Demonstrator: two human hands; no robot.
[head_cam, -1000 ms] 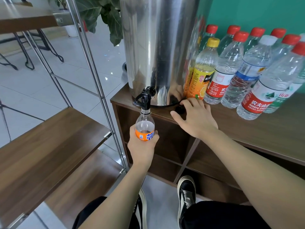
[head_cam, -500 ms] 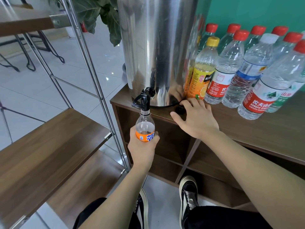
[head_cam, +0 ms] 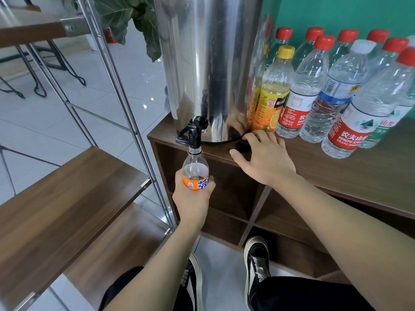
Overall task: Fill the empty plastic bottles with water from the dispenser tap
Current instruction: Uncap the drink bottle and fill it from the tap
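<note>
My left hand grips a small clear bottle with an orange label, held upright with its open mouth right under the black tap of the steel dispenser. The water level sits near the top of the label. My right hand rests on the wooden cabinet top, fingers relaxed, beside a small black cap.
Several capped bottles stand in rows right of the dispenser, among them a yellow-capped orange juice bottle and red-capped water bottles. A metal-framed wooden shelf stands close at the left. My feet are on the floor below the cabinet.
The water level in the small bottle has risen slightly. Both hands have stayed in place.
</note>
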